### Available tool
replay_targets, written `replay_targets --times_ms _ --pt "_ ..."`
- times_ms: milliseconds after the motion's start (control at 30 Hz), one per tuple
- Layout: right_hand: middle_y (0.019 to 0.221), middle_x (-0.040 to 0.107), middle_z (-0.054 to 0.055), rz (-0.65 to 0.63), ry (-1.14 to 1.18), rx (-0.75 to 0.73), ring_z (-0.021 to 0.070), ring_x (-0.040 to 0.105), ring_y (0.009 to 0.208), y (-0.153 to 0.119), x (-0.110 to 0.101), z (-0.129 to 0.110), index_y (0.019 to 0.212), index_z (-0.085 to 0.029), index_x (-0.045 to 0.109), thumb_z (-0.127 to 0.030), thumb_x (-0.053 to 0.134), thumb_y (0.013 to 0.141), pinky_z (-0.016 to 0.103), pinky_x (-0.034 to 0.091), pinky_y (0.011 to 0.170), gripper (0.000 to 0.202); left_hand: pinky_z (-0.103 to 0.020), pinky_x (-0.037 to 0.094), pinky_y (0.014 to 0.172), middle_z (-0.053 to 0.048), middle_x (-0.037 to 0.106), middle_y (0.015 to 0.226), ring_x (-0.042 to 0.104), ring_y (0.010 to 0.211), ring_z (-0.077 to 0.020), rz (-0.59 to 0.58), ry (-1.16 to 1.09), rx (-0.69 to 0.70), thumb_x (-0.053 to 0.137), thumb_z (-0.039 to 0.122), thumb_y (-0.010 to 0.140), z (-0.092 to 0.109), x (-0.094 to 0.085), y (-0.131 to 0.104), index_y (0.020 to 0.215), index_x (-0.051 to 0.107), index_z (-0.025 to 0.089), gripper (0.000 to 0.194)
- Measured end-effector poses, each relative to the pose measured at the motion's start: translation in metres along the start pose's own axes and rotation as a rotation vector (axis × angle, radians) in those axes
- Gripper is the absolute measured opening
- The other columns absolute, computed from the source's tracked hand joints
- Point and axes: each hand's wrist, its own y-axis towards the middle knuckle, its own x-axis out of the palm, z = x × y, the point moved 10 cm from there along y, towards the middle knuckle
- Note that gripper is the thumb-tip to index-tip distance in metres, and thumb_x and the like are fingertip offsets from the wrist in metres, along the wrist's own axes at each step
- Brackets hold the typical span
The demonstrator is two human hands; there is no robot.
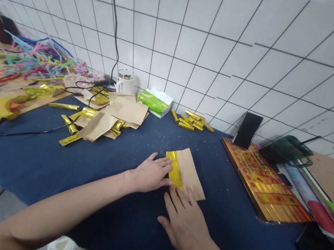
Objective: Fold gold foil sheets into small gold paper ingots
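The fingers of the left hand (150, 173) lie flat and together, tips pressing the gold foil strip (175, 170) along the left edge of a brown paper sheet (190, 172). The right hand (187, 221), fingers spread flat, touches the sheet's near end at its 6 o'clock. The sheet lies on the blue table (58, 164). At 12 o'clock lies a pile of folded gold pieces (191, 121); at 10 o'clock, loose paper and foil (100, 123).

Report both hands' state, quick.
Left hand: open, flat, fingers pressing the gold foil strip on the brown paper sheet.
Right hand: open, fingertips on the sheet's near edge; grips nothing.
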Motion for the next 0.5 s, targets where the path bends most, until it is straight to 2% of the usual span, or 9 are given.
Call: replay_targets --times_ms 133,300,500 --pt "0.108 0.062 0.016 0.053 -0.010 -0.016 0.0281 0.054 0.103 -0.004 -0.010 -0.010 0.104 -0.010 0.061 -0.040 0.048 0.080 0.046 0.034 0.094 0.041 -0.047 0.021 0.101 -0.011 0.045 0.129 0.039 0.121 -0.0213 0.039 0.029 0.000 0.041 0.047 0.084 0.001 -0.002 0.001 0.112 0.048 0.016 0.042" --pt "0.098 0.066 0.015 0.051 0.016 -0.025 0.0266 0.058 0.096 -0.006 -0.015 -0.017 0.099 -0.009 0.063 -0.037 0.049 0.080 0.044 0.036 0.093 0.037 -0.047 0.022 0.100 -0.011 0.048 0.126 0.040 0.119 -0.0222 0.076 0.073 -0.018 0.046 0.050 0.080 0.006 0.000 0.003 0.110 0.049 0.015 0.046" --pt "0.098 0.066 0.010 0.007 0.118 -0.008 0.0234 0.056 0.096 -0.002 -0.021 -0.003 0.101 -0.015 0.061 -0.037 0.046 0.082 0.046 0.030 0.098 0.033 -0.047 0.021 0.100 -0.014 0.044 0.128 0.035 0.121 -0.0253 0.104 0.128 -0.055 0.044 0.049 0.080 0.010 0.004 0.003 0.124 0.039 0.012 0.057"
